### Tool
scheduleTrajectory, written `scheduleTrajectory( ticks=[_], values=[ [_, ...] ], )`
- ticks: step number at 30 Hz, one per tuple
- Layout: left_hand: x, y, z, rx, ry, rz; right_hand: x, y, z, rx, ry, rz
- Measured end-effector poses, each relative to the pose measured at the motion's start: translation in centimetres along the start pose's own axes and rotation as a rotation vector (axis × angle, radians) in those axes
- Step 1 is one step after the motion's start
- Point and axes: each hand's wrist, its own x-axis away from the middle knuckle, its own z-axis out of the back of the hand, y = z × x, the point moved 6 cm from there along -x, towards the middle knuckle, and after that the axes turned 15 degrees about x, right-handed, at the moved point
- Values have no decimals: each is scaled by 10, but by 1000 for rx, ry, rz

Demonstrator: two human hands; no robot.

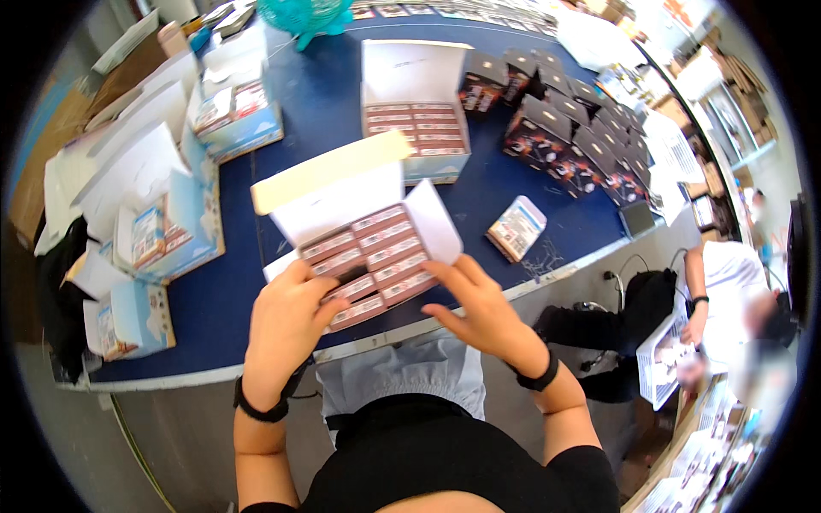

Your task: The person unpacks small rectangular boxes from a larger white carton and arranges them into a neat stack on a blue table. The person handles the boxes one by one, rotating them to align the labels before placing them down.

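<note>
Directly before me an open cardboard display box (346,173) lies at the table's front edge, holding two columns of small brown boxes (391,247) with printed white end labels. A dark gap shows in its left column. My left hand (288,320) is at the box's left side, thumb and forefinger near the small boxes by the gap; whether it grips one is unclear. My right hand (478,308) touches the front right corner with its fingertips, thumb apart. Behind stands another open display box (417,163) filled with similar small boxes. A small printed pack (517,229) lies to the right.
Several open light-blue boxes (192,243) stand at the left. Black printed cartons (545,131) are grouped at the right rear. A turquoise openwork object (304,16) is at the far edge. A person (731,301) sits at the right beside a white basket (660,365).
</note>
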Motion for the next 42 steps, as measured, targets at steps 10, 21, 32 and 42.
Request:
scheduleTrajectory(
  ticks=[10,21,32,42],
  values=[
    [13,-15,17,29,30,75,-6,-24,-15,-41,72,80],
    [15,-20,15,-41,84,23,-5,-31,-18,19,74,49],
    [57,-8,52,517,666,-350,-1,-31,-17,112,161,99],
    [70,27,-42,646,-10,-218,43,-50,30,-206,173,101]
  ],
)
